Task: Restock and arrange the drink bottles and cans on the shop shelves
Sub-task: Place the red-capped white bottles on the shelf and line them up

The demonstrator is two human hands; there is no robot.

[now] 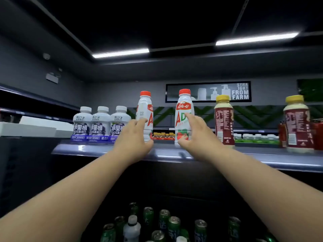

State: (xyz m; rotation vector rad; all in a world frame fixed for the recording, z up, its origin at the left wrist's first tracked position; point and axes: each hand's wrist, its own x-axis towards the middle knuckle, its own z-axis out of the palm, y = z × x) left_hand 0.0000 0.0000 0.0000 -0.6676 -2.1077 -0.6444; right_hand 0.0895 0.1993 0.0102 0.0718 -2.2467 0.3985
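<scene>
Two white bottles with red caps stand upright on the top shelf (pixel 171 151). My left hand (pixel 134 137) wraps around the lower part of the left red-capped bottle (pixel 145 109). My right hand (pixel 194 135) grips the right red-capped bottle (pixel 184 109), thumb near its base and fingers on the label. Both arms reach up from below.
Three white-and-purple juice bottles (pixel 100 124) stand left of my hands. Two dark-red bottles with yellow caps (pixel 224 123) (pixel 297 124) stand to the right. Green cans and a white bottle (pixel 164 222) crowd a lower level. More stocked shelves (pixel 255 137) lie behind.
</scene>
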